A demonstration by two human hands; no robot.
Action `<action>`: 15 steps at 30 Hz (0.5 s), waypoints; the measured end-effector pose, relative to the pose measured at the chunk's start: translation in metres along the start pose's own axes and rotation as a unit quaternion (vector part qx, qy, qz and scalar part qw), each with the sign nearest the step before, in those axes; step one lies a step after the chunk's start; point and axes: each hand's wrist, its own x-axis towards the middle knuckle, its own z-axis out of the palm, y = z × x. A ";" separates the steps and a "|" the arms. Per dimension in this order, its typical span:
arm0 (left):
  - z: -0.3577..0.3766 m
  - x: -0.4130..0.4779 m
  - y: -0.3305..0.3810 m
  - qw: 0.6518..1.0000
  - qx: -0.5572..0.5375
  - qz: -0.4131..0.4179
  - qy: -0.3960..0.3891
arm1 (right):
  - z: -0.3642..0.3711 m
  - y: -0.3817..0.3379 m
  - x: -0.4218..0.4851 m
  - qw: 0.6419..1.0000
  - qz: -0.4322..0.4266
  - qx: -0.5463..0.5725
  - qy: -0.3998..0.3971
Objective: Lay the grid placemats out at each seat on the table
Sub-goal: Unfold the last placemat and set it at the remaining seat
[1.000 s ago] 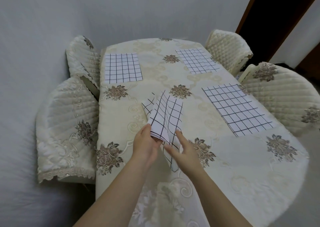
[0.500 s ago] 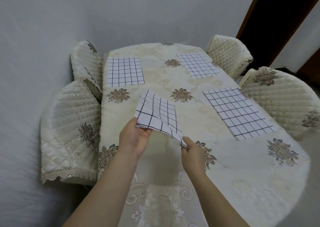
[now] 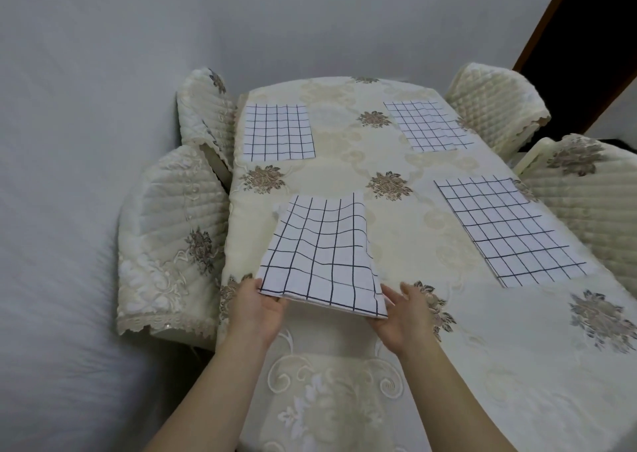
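Observation:
A white placemat with a black grid (image 3: 322, 255) is spread out between my hands, its near edge lifted off the cream tablecloth (image 3: 413, 237) at the near left seat. My left hand (image 3: 258, 305) pinches its near left corner. My right hand (image 3: 401, 308) holds its near right corner from below. Three more grid placemats lie flat: one at the far left (image 3: 277, 131), one at the far right (image 3: 427, 124), one at the near right (image 3: 506, 229).
Four quilted cream chairs stand round the table: two on the left (image 3: 172, 231) (image 3: 203, 106), two on the right (image 3: 496, 105) (image 3: 586, 189). A white wall runs along the left. A dark doorway (image 3: 593, 37) opens at the back right.
The folded mat has been opened out flat and carried toward the near left seat. My hands moved apart to its two near corners.

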 end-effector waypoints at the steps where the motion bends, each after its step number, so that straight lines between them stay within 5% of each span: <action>1: -0.006 0.002 0.000 1.000 0.005 -0.003 0.011 | 0.000 0.003 0.005 0.999 0.010 -0.032 0.003; 8: -0.039 0.019 0.007 0.991 0.116 -0.005 0.066 | 0.005 0.019 0.030 0.978 -0.030 -0.197 0.056; 15: -0.057 0.029 0.012 0.977 0.204 -0.012 0.061 | -0.003 0.015 0.033 0.964 -0.054 -0.243 0.093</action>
